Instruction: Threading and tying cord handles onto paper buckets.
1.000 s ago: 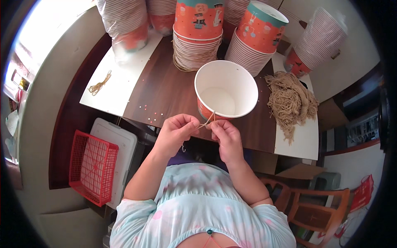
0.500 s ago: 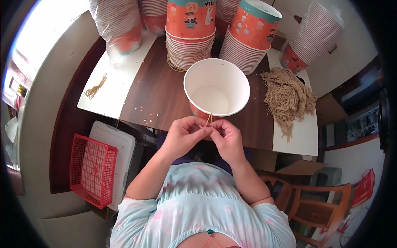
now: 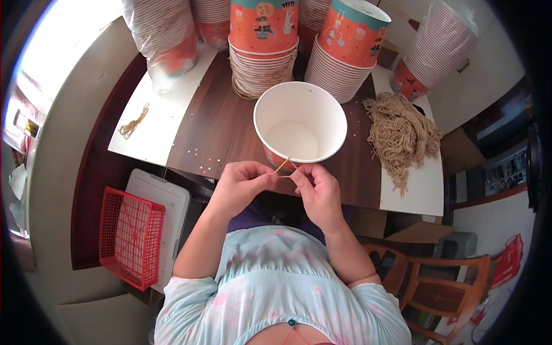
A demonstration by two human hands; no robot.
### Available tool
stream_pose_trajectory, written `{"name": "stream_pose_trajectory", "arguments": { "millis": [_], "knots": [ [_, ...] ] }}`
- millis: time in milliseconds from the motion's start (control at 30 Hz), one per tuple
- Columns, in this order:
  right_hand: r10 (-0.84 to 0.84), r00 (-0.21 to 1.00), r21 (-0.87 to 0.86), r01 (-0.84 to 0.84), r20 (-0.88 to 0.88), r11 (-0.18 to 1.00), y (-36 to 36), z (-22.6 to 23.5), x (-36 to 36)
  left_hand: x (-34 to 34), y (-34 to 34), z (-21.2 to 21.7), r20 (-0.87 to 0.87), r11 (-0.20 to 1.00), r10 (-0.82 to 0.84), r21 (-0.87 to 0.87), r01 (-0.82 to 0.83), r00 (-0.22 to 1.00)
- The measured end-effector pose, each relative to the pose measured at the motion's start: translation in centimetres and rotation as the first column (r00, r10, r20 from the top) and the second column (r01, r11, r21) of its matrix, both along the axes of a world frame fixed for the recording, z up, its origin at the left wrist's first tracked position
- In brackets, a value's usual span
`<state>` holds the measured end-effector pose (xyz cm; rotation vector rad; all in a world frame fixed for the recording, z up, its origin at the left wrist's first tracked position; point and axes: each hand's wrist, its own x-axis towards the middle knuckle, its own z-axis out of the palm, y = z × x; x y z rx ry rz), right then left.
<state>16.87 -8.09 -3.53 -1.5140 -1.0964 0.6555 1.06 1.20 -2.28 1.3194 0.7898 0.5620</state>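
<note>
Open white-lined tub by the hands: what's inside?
Inside the tub, only white wall and floor show. The near inner wall is hidden behind the front rim. The left hand and right hand pinch a cord outside that rim.

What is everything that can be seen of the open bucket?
The bucket looks like coated paper: round, white inside, orange where its near outer wall shows. A white rim surrounds its upward-facing mouth; inside, under the far rim, is a small dark spot, perhaps a hole. It stands on the brown table; any tilt is unclear. A tan cord meets its near side, with strands leading to the left hand and right hand.
</note>
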Motion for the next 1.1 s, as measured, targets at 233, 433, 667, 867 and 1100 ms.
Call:
{"name": "stream_pose_trajectory", "arguments": {
  "millis": [233, 433, 667, 867, 1100],
  "knots": [
    [-0.076, 0.995, 0.032, 0.074, 0.069, 0.997, -0.5, 0.6, 0.3, -1.7, -1.1, 0.5, -0.1, 0.987, -0.117, -0.122, 0.104, 0.988],
    [-0.178, 0.64, 0.478, -0.333, 0.748, 0.812, -0.6, 2.4, -1.1, -2.7, -3.8, 2.9, 0.016, 0.982, -0.169, 0.085, 0.167, 0.985],
    [-0.256, 0.61, 0.511, -0.287, 0.749, 0.81, 0.9, 3.3, 0.2, -3.3, -3.9, 7.5, -0.017, 0.806, -0.31, 0.525, 0.272, 0.951],
    [-0.123, 0.728, 0.418, -0.24, 0.674, 0.876, 1.3, 3.2, 3.4, -4.1, -3.9, 10.3, 0.071, 0.844, -0.366, 0.446, 0.298, 0.928],
    [0.416, 0.731, 0.103, -0.548, 0.541, 0.83, 0.5, 6.1, 8.8, -5.2, -1.1, 10.0, -0.033, 0.83, -0.476, 0.314, 0.461, 0.879]
  ]
}}
